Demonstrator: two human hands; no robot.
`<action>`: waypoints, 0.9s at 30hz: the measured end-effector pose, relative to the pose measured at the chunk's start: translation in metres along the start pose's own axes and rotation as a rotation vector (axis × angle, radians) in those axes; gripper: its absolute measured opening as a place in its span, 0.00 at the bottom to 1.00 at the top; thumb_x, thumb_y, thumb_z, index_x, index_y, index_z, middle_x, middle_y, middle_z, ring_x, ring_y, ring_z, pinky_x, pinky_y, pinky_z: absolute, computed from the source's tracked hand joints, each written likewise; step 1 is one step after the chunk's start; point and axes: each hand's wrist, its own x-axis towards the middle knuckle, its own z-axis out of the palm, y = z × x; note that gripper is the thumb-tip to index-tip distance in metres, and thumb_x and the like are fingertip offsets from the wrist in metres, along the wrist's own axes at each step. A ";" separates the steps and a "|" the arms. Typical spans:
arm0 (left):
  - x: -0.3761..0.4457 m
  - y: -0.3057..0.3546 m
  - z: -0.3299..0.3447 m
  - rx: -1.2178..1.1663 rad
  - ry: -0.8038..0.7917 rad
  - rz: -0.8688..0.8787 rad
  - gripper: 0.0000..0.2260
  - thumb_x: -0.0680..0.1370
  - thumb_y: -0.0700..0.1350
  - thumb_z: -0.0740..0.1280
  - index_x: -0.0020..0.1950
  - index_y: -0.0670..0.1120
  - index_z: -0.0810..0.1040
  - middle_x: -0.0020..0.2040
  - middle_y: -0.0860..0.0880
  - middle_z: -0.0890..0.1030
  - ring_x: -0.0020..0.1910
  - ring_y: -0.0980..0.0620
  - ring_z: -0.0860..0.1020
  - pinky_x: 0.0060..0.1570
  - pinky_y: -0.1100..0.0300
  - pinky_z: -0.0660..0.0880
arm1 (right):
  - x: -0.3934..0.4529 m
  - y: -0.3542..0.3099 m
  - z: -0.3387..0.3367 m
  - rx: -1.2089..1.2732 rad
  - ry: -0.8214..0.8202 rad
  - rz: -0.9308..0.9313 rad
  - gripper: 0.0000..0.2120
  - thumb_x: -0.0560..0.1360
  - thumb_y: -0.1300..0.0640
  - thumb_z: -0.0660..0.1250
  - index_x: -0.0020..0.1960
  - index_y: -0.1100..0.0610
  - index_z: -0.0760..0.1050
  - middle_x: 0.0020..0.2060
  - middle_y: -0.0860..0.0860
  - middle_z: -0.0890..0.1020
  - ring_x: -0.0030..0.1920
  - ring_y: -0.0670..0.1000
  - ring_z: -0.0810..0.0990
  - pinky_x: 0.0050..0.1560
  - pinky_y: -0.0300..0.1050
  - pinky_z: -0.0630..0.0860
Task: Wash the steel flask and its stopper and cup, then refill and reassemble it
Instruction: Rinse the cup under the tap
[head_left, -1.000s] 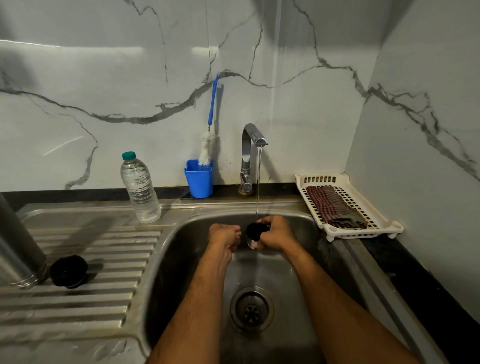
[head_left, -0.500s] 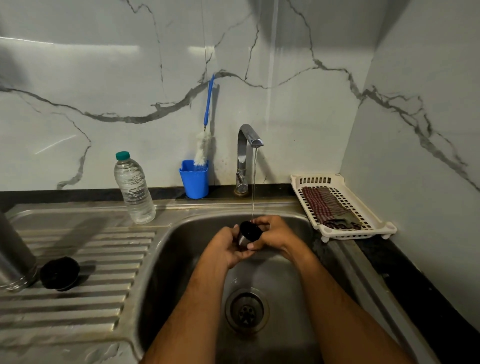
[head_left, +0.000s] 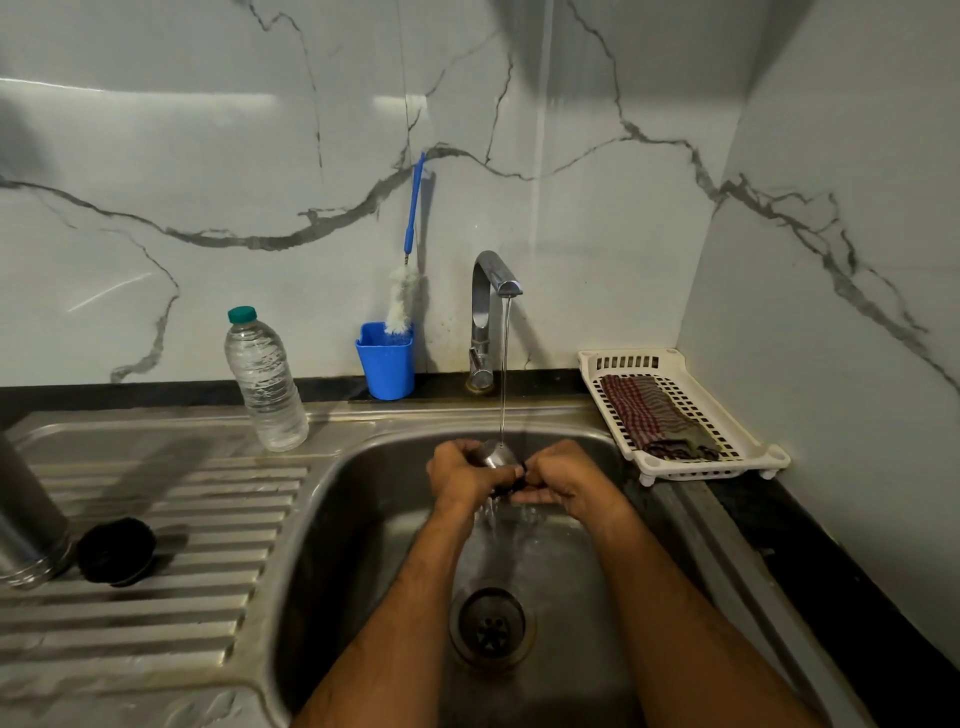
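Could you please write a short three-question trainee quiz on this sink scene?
1. True or false: the black stopper lies inside the sink basin.
2. What holds the bottle brush? A) white tray B) blue cup C) steel flask
3. Which hands grip the steel cup under the tap?

Key:
1. False; it sits on the drainboard.
2. B, the blue cup.
3. Both: left hand and right hand.

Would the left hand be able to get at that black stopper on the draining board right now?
Probably not at once: the left hand grips the cup under the tap's stream, shared with the right hand. Otherwise nothing blocks the way to the stopper.
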 end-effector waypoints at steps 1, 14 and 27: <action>0.001 0.000 0.000 0.036 -0.002 0.015 0.28 0.59 0.42 0.86 0.56 0.47 0.80 0.55 0.49 0.81 0.51 0.53 0.80 0.47 0.62 0.81 | 0.002 0.000 -0.001 -0.021 0.019 -0.003 0.10 0.77 0.76 0.61 0.56 0.75 0.76 0.52 0.68 0.81 0.48 0.64 0.86 0.40 0.52 0.86; -0.006 0.011 -0.001 0.178 -0.057 0.094 0.30 0.59 0.37 0.85 0.59 0.45 0.81 0.57 0.47 0.82 0.56 0.49 0.81 0.58 0.52 0.81 | 0.023 -0.049 0.005 -0.134 0.229 -0.518 0.07 0.73 0.67 0.75 0.44 0.55 0.85 0.36 0.53 0.86 0.35 0.49 0.83 0.39 0.41 0.81; -0.004 0.014 -0.003 0.161 -0.084 0.133 0.29 0.61 0.36 0.84 0.60 0.45 0.80 0.55 0.50 0.82 0.54 0.51 0.81 0.56 0.55 0.82 | 0.052 -0.103 0.040 -0.158 0.098 -0.709 0.13 0.71 0.69 0.76 0.55 0.65 0.84 0.48 0.56 0.86 0.44 0.47 0.84 0.43 0.31 0.80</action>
